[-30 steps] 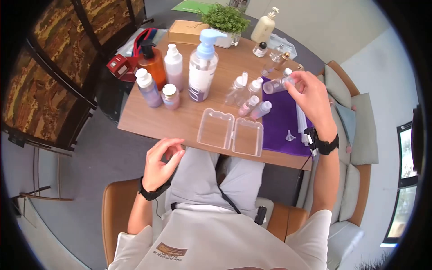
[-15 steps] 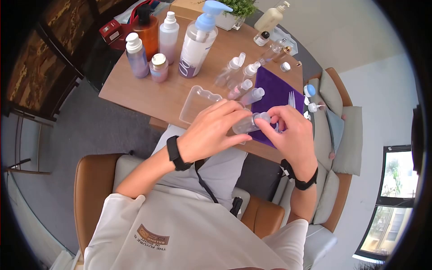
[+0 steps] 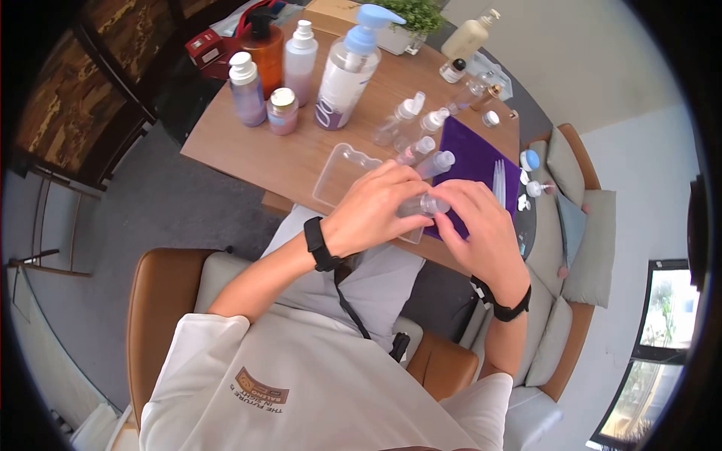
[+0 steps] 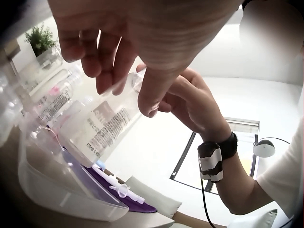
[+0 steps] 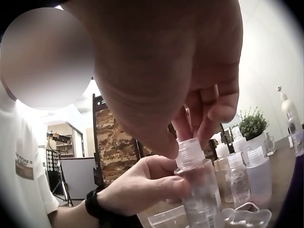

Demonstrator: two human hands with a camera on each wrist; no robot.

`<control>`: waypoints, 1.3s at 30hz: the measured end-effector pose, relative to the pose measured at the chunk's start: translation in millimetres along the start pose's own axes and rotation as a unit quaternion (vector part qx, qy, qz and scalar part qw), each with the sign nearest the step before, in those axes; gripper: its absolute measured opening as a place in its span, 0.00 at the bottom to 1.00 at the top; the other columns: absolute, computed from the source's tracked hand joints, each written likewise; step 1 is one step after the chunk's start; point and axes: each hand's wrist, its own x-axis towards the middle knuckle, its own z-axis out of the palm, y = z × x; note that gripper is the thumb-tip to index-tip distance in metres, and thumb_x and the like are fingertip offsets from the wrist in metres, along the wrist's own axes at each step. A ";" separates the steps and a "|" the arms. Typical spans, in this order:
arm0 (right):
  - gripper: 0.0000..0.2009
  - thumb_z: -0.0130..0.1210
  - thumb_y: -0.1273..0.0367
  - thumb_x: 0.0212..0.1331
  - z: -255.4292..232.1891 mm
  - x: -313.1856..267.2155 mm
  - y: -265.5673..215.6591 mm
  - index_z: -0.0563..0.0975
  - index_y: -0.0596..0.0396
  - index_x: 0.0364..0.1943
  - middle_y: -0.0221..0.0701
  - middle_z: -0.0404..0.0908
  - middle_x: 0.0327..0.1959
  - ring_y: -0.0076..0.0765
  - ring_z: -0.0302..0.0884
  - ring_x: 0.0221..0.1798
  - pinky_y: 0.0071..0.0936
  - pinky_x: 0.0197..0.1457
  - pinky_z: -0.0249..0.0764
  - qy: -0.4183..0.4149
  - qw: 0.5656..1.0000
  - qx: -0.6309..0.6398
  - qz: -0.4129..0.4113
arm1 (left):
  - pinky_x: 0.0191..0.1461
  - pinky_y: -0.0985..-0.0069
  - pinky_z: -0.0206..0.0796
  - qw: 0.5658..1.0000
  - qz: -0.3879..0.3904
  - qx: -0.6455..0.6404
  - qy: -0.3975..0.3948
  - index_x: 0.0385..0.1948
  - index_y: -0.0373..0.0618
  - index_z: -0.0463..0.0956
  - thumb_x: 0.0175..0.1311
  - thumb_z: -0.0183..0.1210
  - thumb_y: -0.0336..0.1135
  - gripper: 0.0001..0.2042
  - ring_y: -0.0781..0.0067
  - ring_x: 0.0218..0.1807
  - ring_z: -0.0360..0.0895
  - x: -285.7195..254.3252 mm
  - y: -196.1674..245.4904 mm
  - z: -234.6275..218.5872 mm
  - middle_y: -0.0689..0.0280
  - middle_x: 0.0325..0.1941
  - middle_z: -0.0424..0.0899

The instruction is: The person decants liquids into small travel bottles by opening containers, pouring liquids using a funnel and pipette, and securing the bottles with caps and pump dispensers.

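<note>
A small clear bottle (image 3: 412, 207) with a printed label is held between both hands, over the near edge of the table. My left hand (image 3: 376, 207) grips its body, thumb on the near side and fingers across the far side. With thumb and fingers my right hand (image 3: 481, 229) pinches the translucent cap (image 5: 190, 151), which sits on the bottle's neck in the right wrist view. Below the hands lies an open clear plastic case (image 3: 342, 177), partly hidden by the left hand. Several small bottles, one a frosted bottle (image 3: 435, 164), stand just beyond.
A purple cloth (image 3: 470, 146) lies to the right, with clear plastic sticks (image 3: 499, 183) and a small funnel (image 4: 122, 191). Farther left stand a pump bottle (image 3: 346, 83) with a blue top, an amber bottle (image 3: 263, 60) and a small jar (image 3: 283, 113). A potted plant (image 3: 410, 22) is at the back.
My right hand has brought the bottle from over the purple cloth towards me. The left hand has risen from the table's near edge and now grips the bottle's body.
</note>
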 end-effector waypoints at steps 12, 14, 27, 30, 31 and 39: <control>0.16 0.71 0.70 0.55 10.3 1.9 -0.6 0.83 0.57 0.47 0.36 0.85 0.44 0.46 0.81 0.46 0.38 0.48 0.80 -0.012 0.997 0.044 0.061 | 0.61 0.61 0.72 1.000 -0.002 0.009 0.028 0.49 0.40 0.85 0.57 0.74 0.38 0.20 0.54 0.53 0.78 -2.4 -5.8 -0.7 0.60 0.49 0.84; 0.15 0.71 0.70 0.55 8.5 5.8 -8.2 0.83 0.57 0.47 0.36 0.85 0.45 0.46 0.81 0.47 0.38 0.49 0.80 -0.014 0.992 0.071 0.105 | 0.61 0.60 0.72 1.000 -0.001 0.006 0.028 0.49 0.40 0.85 0.57 0.74 0.39 0.20 0.54 0.53 0.78 -3.7 -10.5 2.9 0.60 0.50 0.84; 0.13 0.70 0.71 0.57 8.1 2.8 -6.4 0.83 0.57 0.45 0.36 0.84 0.41 0.45 0.81 0.43 0.38 0.48 0.79 -0.025 0.979 0.090 0.178 | 0.60 0.62 0.72 1.000 -0.009 0.008 0.014 0.51 0.40 0.84 0.55 0.75 0.33 0.21 0.54 0.54 0.78 -1.5 -12.2 7.1 0.59 0.51 0.85; 0.13 0.68 0.72 0.57 11.2 -3.2 1.0 0.82 0.57 0.46 0.37 0.85 0.42 0.47 0.80 0.45 0.40 0.49 0.78 -0.024 0.982 0.092 0.163 | 0.60 0.62 0.72 1.000 -0.021 0.003 0.006 0.51 0.39 0.84 0.55 0.75 0.32 0.21 0.54 0.54 0.78 1.6 -7.8 6.3 0.58 0.52 0.85; 0.13 0.68 0.72 0.57 14.1 -5.4 4.1 0.82 0.57 0.47 0.37 0.85 0.43 0.48 0.80 0.45 0.40 0.49 0.78 -0.007 0.986 0.093 0.141 | 0.59 0.62 0.72 1.000 -0.026 -0.001 -0.001 0.51 0.39 0.84 0.54 0.75 0.32 0.21 0.54 0.54 0.78 2.4 -6.0 5.5 0.58 0.52 0.85; 0.18 0.67 0.69 0.58 17.1 -15.1 17.3 0.82 0.57 0.53 0.39 0.84 0.51 0.51 0.80 0.52 0.41 0.58 0.78 0.005 0.991 0.112 0.068 | 0.58 0.63 0.73 0.999 -0.025 0.011 -0.024 0.50 0.38 0.84 0.53 0.76 0.30 0.21 0.55 0.53 0.79 9.2 -2.8 4.0 0.59 0.51 0.85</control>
